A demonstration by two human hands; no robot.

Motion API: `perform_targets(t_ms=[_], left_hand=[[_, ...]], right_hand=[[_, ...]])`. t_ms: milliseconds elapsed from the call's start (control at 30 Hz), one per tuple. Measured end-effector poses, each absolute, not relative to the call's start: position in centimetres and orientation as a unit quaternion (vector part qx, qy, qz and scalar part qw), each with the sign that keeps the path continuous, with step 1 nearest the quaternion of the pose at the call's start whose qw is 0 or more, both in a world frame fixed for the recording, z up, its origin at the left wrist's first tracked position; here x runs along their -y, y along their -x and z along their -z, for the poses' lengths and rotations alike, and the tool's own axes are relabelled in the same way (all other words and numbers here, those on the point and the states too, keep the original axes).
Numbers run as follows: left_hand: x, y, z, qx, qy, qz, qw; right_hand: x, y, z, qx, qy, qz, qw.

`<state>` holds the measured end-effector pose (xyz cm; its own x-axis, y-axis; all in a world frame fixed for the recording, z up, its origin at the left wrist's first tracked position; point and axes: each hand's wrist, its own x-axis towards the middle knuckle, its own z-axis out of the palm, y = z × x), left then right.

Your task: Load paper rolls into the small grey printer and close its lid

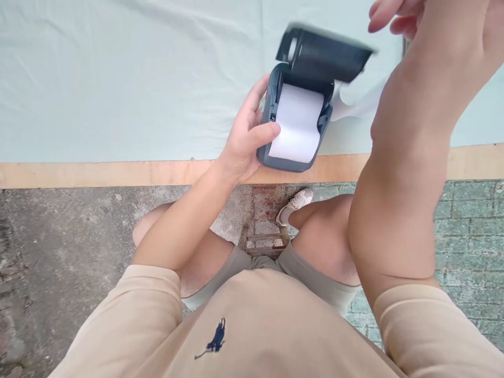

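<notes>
My left hand [255, 126] is closed around a dark portable receipt printer [291, 166], held just above the table's near edge. The printer's lid [326, 52] stands open, swung up toward the far side. Inside the bay lies a white paper roll [297, 123], and my left thumb rests on its left edge. Up at the top right, my right hand [401, 16] is raised beyond the lid, partly cut off by the frame. Its visible fingers are apart, with nothing seen between them. To the printer's right, a curled white paper strip [358, 105] is partly hidden behind my right forearm.
A pale cloth [129, 79] covers the table, whose wooden edge [98, 173] runs across in front of me. Below are my knees, a wooden stool [263, 239] and a light shoe [295, 205] on a concrete and brick floor [79, 236].
</notes>
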<state>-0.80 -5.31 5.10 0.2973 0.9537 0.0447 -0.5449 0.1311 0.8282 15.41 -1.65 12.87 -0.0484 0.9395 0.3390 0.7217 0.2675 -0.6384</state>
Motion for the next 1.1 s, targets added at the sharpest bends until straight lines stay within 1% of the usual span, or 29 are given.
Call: perform_targets(t_ms=[67,100,133,200,300,367,433,533,633,867,1033,1100], left_hand=[[5.4,0.7,-5.3,-0.261,-0.390,-0.525,0.710],[5.4,0.7,-5.4,-0.265,-0.389,-0.525,0.709],[5.5,0.6,-5.5,-0.271,-0.386,-0.528,0.706],[5.6,0.4,-5.8,-0.289,-0.373,-0.536,0.699],[5.8,0.5,-6.0,-0.313,-0.367,-0.536,0.693],[5.8,0.7,-5.9,-0.314,-0.371,-0.535,0.691],[5.8,0.9,-5.8,-0.311,-0.376,-0.534,0.691],[5.7,0.8,-5.8,-0.312,-0.373,-0.532,0.693],[5.7,0.4,-6.1,-0.321,-0.346,-0.546,0.692],[5.7,0.5,-6.2,-0.333,-0.351,-0.537,0.691],[5.7,0.8,-6.0,-0.347,-0.338,-0.544,0.686],[5.7,0.7,-6.1,-0.342,-0.336,-0.548,0.686]], right_hand=[[1.7,-15.5,-13.0,0.653,0.615,-0.111,0.428],[1.8,-15.7,-13.2,0.649,0.611,-0.115,0.439],[2.0,-15.8,-13.3,0.670,0.590,-0.131,0.431],[2.5,-15.9,-13.7,0.729,0.537,-0.176,0.386],[3.2,-15.5,-14.3,0.815,0.463,-0.222,0.268],[3.6,-15.1,-14.4,0.842,0.447,-0.232,0.192],[3.9,-14.7,-14.4,0.837,0.461,-0.241,0.169],[4.2,-14.6,-14.2,0.815,0.484,-0.249,0.199],[4.3,-14.6,-14.2,0.815,0.483,-0.230,0.221],[4.0,-14.3,-14.4,0.821,0.484,-0.222,0.207],[3.6,-15.2,-14.9,0.796,0.515,-0.186,0.258],[3.5,-15.6,-15.0,0.790,0.538,-0.191,0.224]])
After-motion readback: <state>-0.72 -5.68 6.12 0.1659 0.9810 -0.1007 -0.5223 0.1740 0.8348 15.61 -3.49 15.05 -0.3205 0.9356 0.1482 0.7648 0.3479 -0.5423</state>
